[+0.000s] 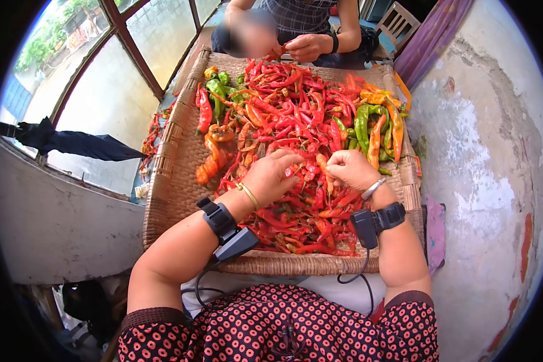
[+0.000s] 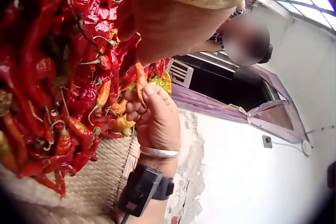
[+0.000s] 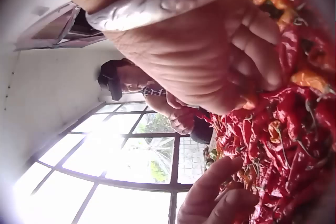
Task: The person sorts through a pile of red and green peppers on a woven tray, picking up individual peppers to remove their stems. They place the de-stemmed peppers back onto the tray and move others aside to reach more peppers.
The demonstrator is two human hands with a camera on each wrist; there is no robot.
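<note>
Red peppers (image 1: 283,111) are heaped on a woven tray (image 1: 163,199). Over the near part of the heap, my right hand (image 1: 355,171) pinches an orange-red pepper (image 1: 321,163) between thumb and fingertips; the left wrist view shows this pepper (image 2: 140,77) upright in the right hand (image 2: 158,121). My left hand (image 1: 270,177) is just left of it, low over the red peppers, fingers bent loosely and thumb apart from them. In the right wrist view the left hand (image 3: 210,195) has peppers visible behind the gap between its finger and thumb.
Green peppers (image 1: 362,127) and orange peppers (image 1: 396,130) lie at the tray's right side, with more orange ones (image 1: 211,160) at its left. Across the tray, another person's hands (image 1: 308,48) hold a red pepper. A folded dark umbrella (image 1: 96,146) is at the left.
</note>
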